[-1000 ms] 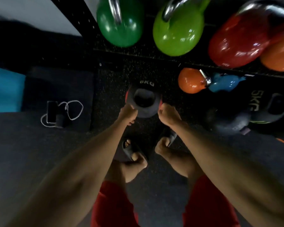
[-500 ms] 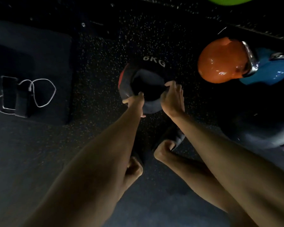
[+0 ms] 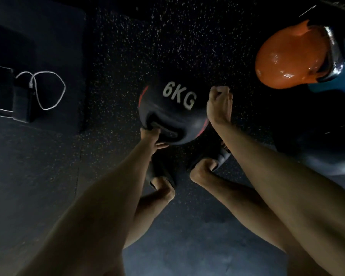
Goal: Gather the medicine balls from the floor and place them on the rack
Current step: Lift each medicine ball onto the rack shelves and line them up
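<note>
Gripping the ball (image 3: 173, 108): the left hand (image 3: 150, 136) curls its fingers into the recessed handle at lower left, and the right hand (image 3: 219, 108) clasps the right side with its fingers curled. The black ball, marked 6KG, sits over the speckled floor (image 3: 147, 46) just ahead of the feet (image 3: 201, 170); contact with the floor cannot be told. Kettlebell (image 3: 293, 56) at upper right; phone (image 3: 2, 86) on mat (image 3: 48, 26) at left.

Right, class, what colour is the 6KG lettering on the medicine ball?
White lettering on the black medicine ball, clearest in the head view.
</note>
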